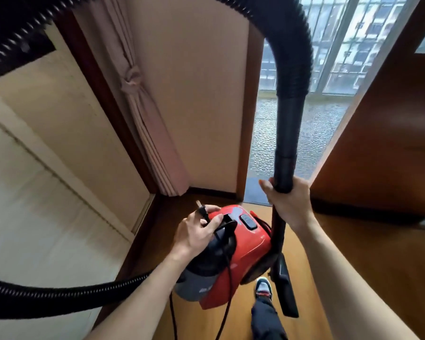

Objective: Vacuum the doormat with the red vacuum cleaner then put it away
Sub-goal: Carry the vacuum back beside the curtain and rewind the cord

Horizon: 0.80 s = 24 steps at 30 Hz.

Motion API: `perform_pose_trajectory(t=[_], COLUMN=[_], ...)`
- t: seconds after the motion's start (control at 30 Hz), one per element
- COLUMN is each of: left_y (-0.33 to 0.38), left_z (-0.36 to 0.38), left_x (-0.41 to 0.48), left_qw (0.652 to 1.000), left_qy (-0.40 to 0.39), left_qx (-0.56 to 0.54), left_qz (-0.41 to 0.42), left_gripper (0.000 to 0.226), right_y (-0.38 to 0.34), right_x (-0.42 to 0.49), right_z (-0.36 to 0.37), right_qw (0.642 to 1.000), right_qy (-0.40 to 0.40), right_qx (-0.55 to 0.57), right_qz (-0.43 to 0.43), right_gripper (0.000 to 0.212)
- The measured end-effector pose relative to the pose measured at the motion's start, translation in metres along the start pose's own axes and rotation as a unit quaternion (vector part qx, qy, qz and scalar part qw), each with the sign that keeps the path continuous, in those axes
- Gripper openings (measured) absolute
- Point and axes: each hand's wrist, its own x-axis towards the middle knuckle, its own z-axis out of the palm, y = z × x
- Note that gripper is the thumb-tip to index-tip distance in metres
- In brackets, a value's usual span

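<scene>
Curled round the red vacuum cleaner (pixel 245 246) handle, our left hand (pixel 196 231) carries it above the wooden floor (pixel 353 253), plug (pixel 201 209) pinched too. Just right, our right hand (pixel 290 202) clamps the wand (pixel 287 143). No doormat shows. Unplugged, so we cannot judge whether vacuuming is done.

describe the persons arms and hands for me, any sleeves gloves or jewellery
The left arm and right arm are bare as far up as the picture shows, with no sleeves in view. The left hand and right hand wear no gloves. I can make out no watch, bracelet or ring on either.
</scene>
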Motion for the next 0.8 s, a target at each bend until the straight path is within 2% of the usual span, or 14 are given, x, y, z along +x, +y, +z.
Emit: perform_pose_trajectory(t=[0.13,0.33,0.47,0.57,0.7,0.8], left_y=[0.002,0.01,0.01,0.002,-0.012,-0.025], left_z=[0.025,0.042,0.036,0.027,0.013,-0.001], left_x=[0.067,0.134,0.159,0.175,0.189,0.194], left_qw=[0.999,0.991,0.98,0.971,0.962,0.954], left_qy=[0.024,0.092,0.138,0.164,0.198,0.218], left_qx=[-0.004,-0.028,-0.034,-0.048,-0.035,-0.009], left_qz=[-0.043,-0.097,-0.142,-0.168,-0.186,-0.206], left_gripper=[0.028,0.021,0.034,0.039,0.053,0.063], right_y=[0.028,0.041,0.04,0.032,0.032,0.029], right_x=[0.084,0.182,0.232,0.26,0.285,0.293], right_z=[0.012,0.035,0.065,0.094,0.139,0.17], right_qw=[0.999,0.988,0.974,0.964,0.948,0.936], right_qy=[-0.045,-0.146,-0.214,-0.253,-0.31,-0.342], right_qx=[0.014,0.039,0.069,0.06,0.05,0.063], right_qz=[-0.006,-0.024,-0.013,-0.05,-0.059,-0.055], right_gripper=[0.042,0.045,0.06,0.057,0.037,0.037])
